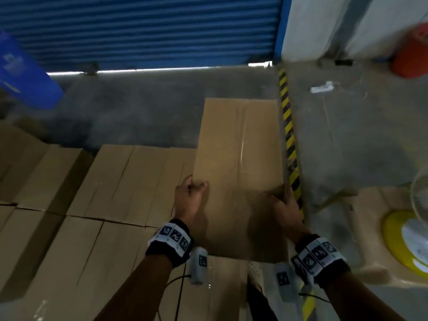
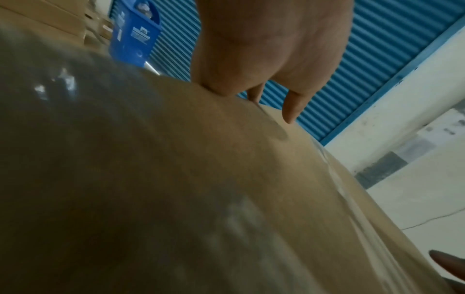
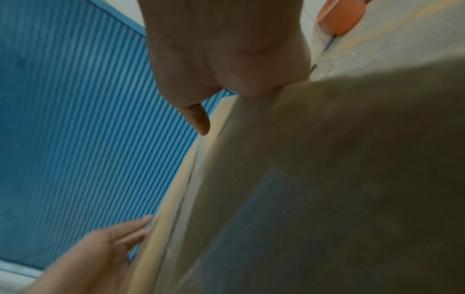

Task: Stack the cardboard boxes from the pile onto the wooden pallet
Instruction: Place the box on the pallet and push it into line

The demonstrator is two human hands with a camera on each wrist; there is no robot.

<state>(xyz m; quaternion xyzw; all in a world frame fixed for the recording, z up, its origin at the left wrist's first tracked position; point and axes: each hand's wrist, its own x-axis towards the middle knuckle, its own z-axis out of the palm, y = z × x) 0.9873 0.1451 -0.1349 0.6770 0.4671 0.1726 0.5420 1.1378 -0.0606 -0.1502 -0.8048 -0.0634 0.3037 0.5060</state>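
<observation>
Both wrists wear black bands with coded tags. Between them hangs the long brown taped cardboard box (image 1: 238, 163), its long axis running away from the person. Left hand (image 1: 188, 198) clamps its left edge, thumb on top; right hand (image 1: 283, 207) curls round the right edge. Matte, smooth stacked cartons (image 1: 111, 181) lie lower left; no pallet shows.

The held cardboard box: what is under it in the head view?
Under the held cardboard box, gripped by the left hand and right hand, lie more cardboard boxes at left and grey floor beyond. Whatever sits directly beneath it is covered; no pallet is visible.
</observation>
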